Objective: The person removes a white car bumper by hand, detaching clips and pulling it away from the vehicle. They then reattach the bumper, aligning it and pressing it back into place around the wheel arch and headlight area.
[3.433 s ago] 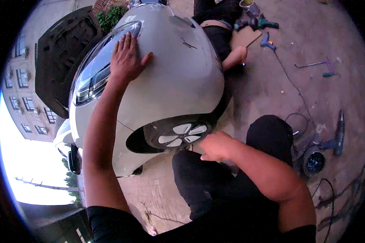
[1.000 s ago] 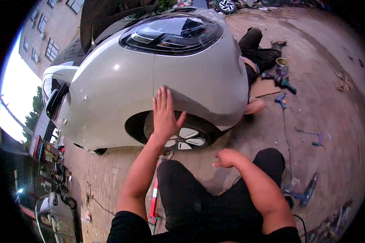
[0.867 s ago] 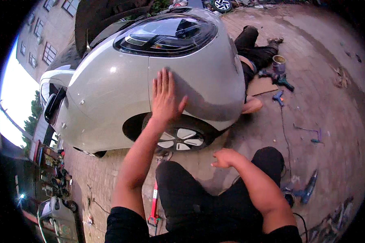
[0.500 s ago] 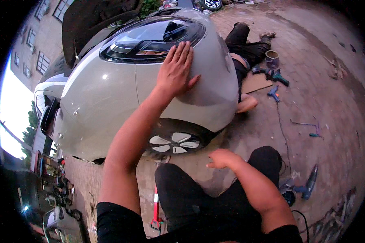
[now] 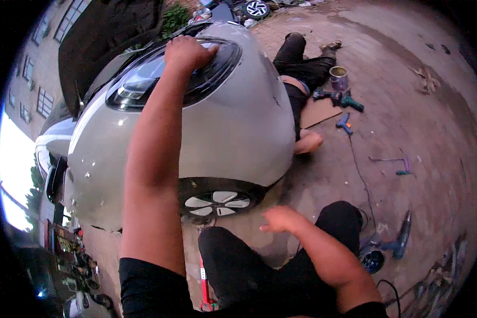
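My left hand [image 5: 190, 53] lies over the headlight [image 5: 209, 71] of a grey car. Its thumb stands out to the right and its fingers bend away from view at the lamp's far edge; I see nothing held. Below the lamp spreads the smooth fender and bumper panel [image 5: 238, 138], above a wheel with white spoke inserts [image 5: 217, 204]. Close to that wheel, over my knees, hovers my right hand [image 5: 281, 218], loosely open with bent fingers and no object in it. My left forearm hides part of the panel and lamp.
Another person [image 5: 297, 79] lies on the ground at the car's right side. Near them are a can [image 5: 338, 78], a green power drill [image 5: 350, 102], a blue corded tool [image 5: 344, 123] and cardboard [image 5: 320, 112]. A red-handled jack [image 5: 204, 281] stands by my left leg; a heat-gun-like tool [image 5: 403, 238] lies right.
My left hand has moved up and left from the painted panel onto the headlight, its flat fingers now bent. The view has shifted slightly; my right hand stays near the wheel.
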Available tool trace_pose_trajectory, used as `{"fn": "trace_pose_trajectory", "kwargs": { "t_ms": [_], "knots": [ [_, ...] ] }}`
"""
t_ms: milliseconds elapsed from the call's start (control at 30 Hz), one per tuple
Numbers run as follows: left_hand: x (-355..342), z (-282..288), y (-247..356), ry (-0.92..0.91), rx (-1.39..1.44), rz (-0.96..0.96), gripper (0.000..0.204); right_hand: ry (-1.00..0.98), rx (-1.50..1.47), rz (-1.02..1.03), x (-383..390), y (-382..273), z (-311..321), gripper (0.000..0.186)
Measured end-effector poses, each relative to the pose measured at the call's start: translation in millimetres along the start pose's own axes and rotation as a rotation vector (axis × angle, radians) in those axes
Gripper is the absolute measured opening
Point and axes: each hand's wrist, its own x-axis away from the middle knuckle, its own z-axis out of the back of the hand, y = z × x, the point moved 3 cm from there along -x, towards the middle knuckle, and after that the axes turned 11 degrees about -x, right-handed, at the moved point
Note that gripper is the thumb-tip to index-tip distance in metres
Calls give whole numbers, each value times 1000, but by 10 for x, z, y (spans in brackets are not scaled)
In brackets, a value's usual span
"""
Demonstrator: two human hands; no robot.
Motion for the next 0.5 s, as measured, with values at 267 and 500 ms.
{"fn": "trace_pose_trajectory", "kwargs": {
  "t_ms": [267, 500],
  "knots": [
    [-147, -48, 663, 84, -93, -61, 81, 194, -96, 120, -32, -57, 127, 43],
    [167, -361, 1078, 315, -93, -305, 82, 285, -76, 193, 17, -172, 162, 44]
  ]
}}
